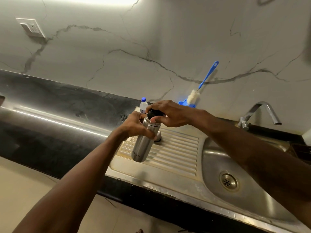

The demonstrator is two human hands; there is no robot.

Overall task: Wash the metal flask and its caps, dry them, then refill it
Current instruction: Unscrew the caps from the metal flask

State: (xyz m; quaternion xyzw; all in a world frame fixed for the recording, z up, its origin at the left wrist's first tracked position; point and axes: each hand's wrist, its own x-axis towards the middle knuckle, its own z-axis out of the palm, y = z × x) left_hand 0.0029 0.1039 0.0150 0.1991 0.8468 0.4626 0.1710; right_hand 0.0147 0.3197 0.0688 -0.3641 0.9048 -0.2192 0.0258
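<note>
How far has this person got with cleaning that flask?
Done: the outer cap is off, on the drainboard. In hand: the left hand holds the flask, the right hand grips its black inner cap. Left: likely washing, drying, refilling; the tap is off, the brush untouched.

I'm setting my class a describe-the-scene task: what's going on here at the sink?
A person at a kitchen sink holds a metal flask tilted over the ribbed drainboard. The left hand grips the flask's upper body; the fingers of the right hand curl round the black cap at its mouth, though tightening or loosening cannot be told. A metal cap sits on the drainboard behind the flask. A water bottle and a blue bottle brush stand by the wall.
</note>
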